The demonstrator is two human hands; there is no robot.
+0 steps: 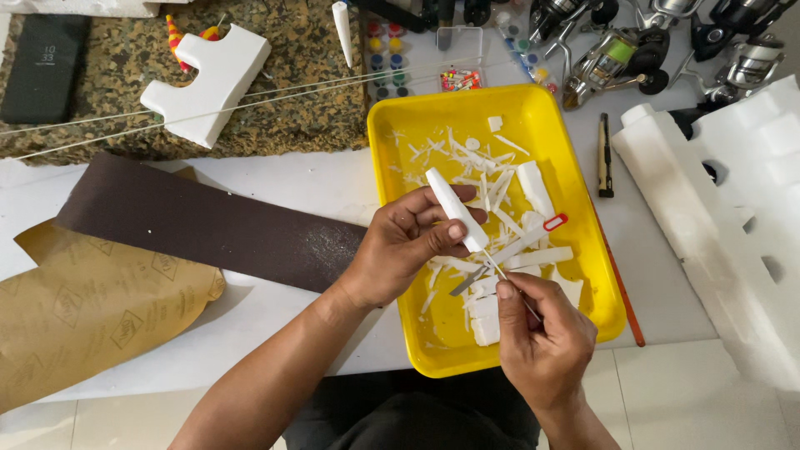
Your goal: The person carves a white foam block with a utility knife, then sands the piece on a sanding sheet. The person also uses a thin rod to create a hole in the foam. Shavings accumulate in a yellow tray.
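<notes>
Your left hand [400, 250] pinches a tapered white foam piece [454, 208] between thumb and fingers, held above the yellow tray [387, 142] of foam shavings [479, 167]. Your right hand [546, 337] is closed on a thin rod [512, 287], whose tip meets the foam's lower end.

A bright yellow tray [583, 275] holds white foam shavings [467, 162] and white blocks [533, 187]. The carved foam piece [454, 207] in the left hand [400, 250] is plain white. On the white counter [333, 183] lies a dark brown sandpaper strip [208, 225], beside tan paper [83, 308] printed with a faint diamond pattern. The mat [300, 100] is speckled brown and ochre. A float [175, 37] is striped red and yellow.
</notes>
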